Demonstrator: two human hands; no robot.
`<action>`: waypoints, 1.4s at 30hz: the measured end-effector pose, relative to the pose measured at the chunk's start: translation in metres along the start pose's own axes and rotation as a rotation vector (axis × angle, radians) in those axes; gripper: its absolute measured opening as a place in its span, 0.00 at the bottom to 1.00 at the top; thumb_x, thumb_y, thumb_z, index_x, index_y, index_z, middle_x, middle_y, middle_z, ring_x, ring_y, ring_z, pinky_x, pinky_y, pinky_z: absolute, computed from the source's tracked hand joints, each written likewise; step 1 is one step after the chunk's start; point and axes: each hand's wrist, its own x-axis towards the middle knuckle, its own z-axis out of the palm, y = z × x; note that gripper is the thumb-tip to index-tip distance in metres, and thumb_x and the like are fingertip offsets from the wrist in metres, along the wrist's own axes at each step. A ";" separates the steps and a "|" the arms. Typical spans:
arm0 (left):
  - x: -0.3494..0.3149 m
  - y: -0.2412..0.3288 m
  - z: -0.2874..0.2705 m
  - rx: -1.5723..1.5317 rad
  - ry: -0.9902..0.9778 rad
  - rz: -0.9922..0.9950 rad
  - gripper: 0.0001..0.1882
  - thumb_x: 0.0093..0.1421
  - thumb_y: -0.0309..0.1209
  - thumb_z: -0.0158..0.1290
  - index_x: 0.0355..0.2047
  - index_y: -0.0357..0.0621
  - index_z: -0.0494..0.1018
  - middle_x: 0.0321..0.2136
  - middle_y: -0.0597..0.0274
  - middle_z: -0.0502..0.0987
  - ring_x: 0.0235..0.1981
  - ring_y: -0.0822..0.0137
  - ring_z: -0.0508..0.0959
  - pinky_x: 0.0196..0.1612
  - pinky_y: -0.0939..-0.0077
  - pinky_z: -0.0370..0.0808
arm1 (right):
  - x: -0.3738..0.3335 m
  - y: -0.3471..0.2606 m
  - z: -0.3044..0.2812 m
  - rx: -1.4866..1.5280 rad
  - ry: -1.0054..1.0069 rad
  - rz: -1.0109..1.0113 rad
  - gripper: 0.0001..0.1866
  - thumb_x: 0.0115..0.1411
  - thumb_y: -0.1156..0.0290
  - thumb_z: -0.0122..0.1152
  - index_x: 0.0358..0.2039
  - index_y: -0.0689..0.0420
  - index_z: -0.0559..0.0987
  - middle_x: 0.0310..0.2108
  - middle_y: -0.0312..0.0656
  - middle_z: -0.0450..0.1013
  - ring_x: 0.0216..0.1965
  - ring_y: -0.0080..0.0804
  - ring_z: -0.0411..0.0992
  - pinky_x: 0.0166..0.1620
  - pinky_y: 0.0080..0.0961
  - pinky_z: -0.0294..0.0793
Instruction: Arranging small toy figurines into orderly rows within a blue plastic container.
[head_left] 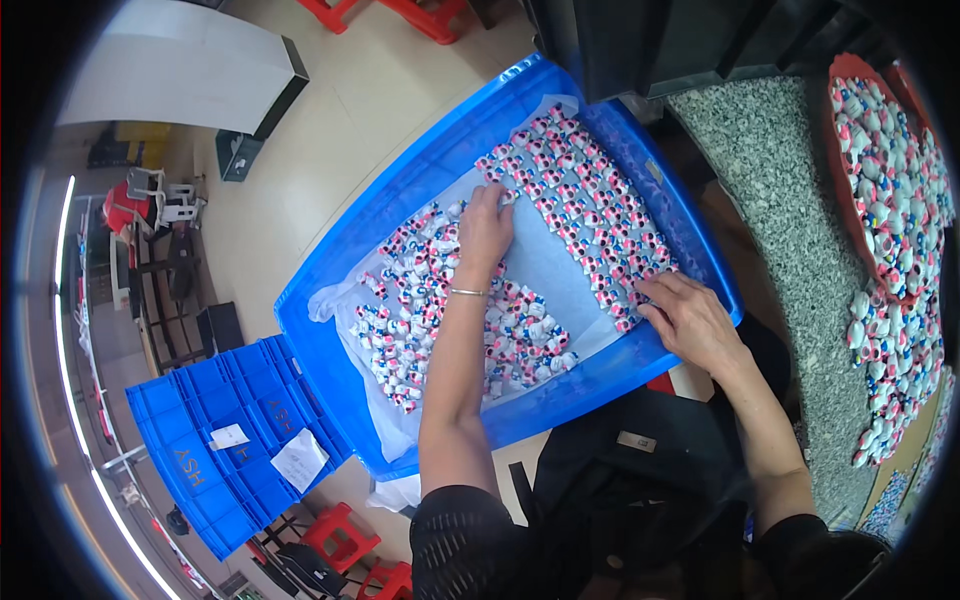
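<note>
Your left hand (487,232) is curled nearly closed at the near edge of the ordered rows (590,205) of small pink, white and blue figures; you can't tell if it grips one. Your right hand (700,322) is half open, thumb and forefinger touching the rows' lower end; its grip is unclear too. From your left hand, the rows lie at three o'clock, the loose heap (395,345) mostly at seven. Both rest on a white sheet (550,270) in the blue bin (440,160). From the bin, the granite counter (755,150) stands at three o'clock, the blue crates (165,405) at eight.
</note>
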 end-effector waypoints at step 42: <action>-0.010 -0.018 -0.048 0.033 -0.111 0.018 0.15 0.53 0.21 0.52 0.42 0.37 0.73 0.41 0.44 0.72 0.41 0.44 0.75 0.45 0.55 0.74 | 0.003 -0.005 -0.004 0.031 -0.018 0.030 0.13 0.58 0.69 0.61 0.43 0.60 0.80 0.40 0.49 0.76 0.42 0.47 0.75 0.48 0.37 0.75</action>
